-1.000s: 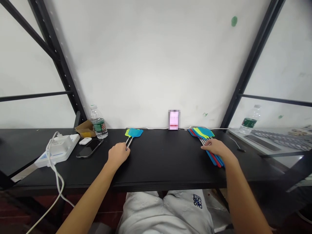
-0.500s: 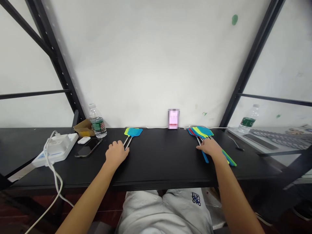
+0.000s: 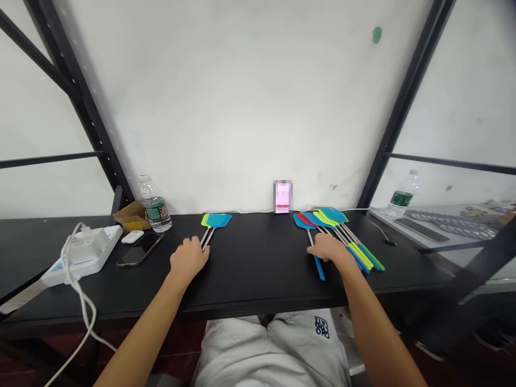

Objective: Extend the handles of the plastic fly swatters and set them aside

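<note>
L hand (image 3: 188, 262) curled over lower shafts of the L pair: yellow-green swatter (image 3: 205, 220) partly under blue swatter (image 3: 219, 220), heads toward wall (image 3: 242, 107). Their handles hidden by the hand.

R hand (image 3: 328, 248) palm-down on the R bunch (image 3: 355, 243), fingers bent, thumb side at shaft of the leftmost blue one (image 3: 319, 269); can't tell if it's pinched. Bunch fanned on desk (image 3: 258, 274), heads overlapping: blue, red, yellow-green; handles of several stick out R of the hand.

Btwn the groups, at the wall: upright device w/ pink screen (image 3: 282, 197), pixelated. L side of desk: water bottle (image 3: 156, 209), cardboard box (image 3: 133, 216), white case (image 3: 132, 237), dark phone (image 3: 141, 249) lying flat, pwr strip (image 3: 86, 255) w/ white cables.
</note>
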Demonstrator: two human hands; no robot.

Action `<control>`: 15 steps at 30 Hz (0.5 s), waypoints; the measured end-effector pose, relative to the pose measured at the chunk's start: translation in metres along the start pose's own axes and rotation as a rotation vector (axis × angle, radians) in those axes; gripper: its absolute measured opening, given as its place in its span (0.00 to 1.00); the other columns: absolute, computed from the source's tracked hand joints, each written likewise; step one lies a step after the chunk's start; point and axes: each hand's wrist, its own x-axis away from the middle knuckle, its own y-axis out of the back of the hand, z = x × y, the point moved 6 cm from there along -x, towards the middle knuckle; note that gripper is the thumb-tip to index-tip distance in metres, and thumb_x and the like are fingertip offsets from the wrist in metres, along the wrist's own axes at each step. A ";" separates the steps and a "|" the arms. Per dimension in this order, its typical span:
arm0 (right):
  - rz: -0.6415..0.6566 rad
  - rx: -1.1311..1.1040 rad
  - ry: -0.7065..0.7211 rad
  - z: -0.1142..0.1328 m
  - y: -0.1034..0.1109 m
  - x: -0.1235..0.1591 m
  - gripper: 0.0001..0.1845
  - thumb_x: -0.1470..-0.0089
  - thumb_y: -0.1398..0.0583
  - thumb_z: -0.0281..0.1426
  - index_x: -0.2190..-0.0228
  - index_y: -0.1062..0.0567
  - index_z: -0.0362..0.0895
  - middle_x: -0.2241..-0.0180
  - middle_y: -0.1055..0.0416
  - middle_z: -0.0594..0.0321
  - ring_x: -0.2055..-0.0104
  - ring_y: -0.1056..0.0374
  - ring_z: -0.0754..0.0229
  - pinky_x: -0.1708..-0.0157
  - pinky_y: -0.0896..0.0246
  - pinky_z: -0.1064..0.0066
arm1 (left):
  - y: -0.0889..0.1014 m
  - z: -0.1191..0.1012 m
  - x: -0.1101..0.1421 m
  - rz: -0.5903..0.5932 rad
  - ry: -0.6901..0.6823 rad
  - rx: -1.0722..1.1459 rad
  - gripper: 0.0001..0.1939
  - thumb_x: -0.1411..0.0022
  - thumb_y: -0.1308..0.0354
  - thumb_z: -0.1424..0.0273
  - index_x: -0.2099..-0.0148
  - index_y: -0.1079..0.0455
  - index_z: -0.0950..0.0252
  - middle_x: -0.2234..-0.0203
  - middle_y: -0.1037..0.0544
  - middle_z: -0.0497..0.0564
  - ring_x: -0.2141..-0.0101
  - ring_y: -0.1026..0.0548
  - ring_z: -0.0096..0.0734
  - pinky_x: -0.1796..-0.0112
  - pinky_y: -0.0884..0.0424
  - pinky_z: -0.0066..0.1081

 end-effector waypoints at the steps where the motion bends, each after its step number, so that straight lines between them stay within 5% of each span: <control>1: 0.050 -0.012 0.010 0.003 -0.001 0.005 0.13 0.51 0.41 0.37 0.74 0.24 0.39 0.80 0.27 0.54 0.76 0.28 0.55 0.70 0.38 0.67 | 0.000 -0.001 0.000 -0.007 -0.009 -0.007 0.23 0.36 0.57 0.57 0.52 0.34 0.70 0.57 0.29 0.65 0.57 0.25 0.53 0.62 0.30 0.41; 8: 0.111 -0.032 0.193 0.018 0.022 0.049 0.13 0.55 0.41 0.33 0.86 0.30 0.42 0.86 0.31 0.58 0.80 0.33 0.59 0.76 0.44 0.71 | 0.001 -0.001 0.000 -0.094 -0.052 -0.060 0.23 0.36 0.57 0.56 0.55 0.33 0.71 0.61 0.29 0.65 0.59 0.26 0.54 0.62 0.31 0.41; 13: -0.119 0.000 0.231 0.016 0.055 0.082 0.12 0.56 0.40 0.32 0.86 0.32 0.42 0.82 0.32 0.59 0.78 0.36 0.61 0.78 0.53 0.71 | 0.036 -0.029 0.013 -0.401 -0.221 0.067 0.20 0.35 0.59 0.60 0.55 0.33 0.68 0.59 0.28 0.63 0.56 0.29 0.50 0.56 0.34 0.39; 15: -0.168 0.021 0.255 0.018 0.062 0.097 0.13 0.54 0.41 0.31 0.86 0.34 0.42 0.82 0.33 0.60 0.78 0.38 0.61 0.77 0.55 0.70 | 0.050 -0.054 0.022 -0.423 -0.349 0.259 0.18 0.34 0.59 0.60 0.59 0.32 0.65 0.61 0.26 0.59 0.57 0.29 0.43 0.55 0.35 0.36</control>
